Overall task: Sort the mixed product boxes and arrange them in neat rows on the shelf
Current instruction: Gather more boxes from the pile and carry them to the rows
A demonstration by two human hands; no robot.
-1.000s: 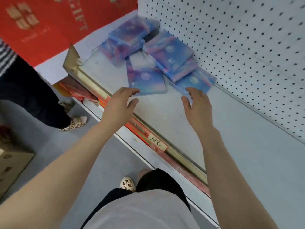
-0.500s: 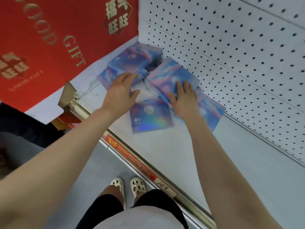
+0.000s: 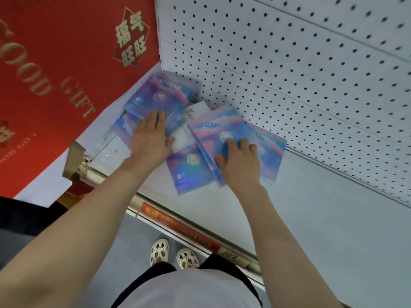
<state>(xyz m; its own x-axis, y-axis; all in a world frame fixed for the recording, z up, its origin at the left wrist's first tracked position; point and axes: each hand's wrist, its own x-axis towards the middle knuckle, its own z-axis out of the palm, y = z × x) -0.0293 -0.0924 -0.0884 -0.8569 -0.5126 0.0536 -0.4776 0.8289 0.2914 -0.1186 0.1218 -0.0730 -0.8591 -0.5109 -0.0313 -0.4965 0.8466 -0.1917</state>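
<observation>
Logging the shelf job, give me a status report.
Left hand flat on the far boxes. Right hand fingers curled on near SYHINX box. Pile unsorted, overlapping; nothing blocking.

Red banner [image 3: 55, 70] w/ gold "GOOD GIFT" lettering, upper left – white pegboard [image 3: 300, 70] beside it. Red price strip [image 3: 178, 227] along the front rail, handwritten "102" tag [image 3: 231, 256] at its right end. Grey floor [image 3: 133, 236] below – cream perforated shoes [image 3: 173, 254] on it

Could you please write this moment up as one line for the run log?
stage: gathering | left hand: flat on left boxes | right hand: fingers curled on SYHINX box | shelf: boxes jumbled, unsorted
</observation>
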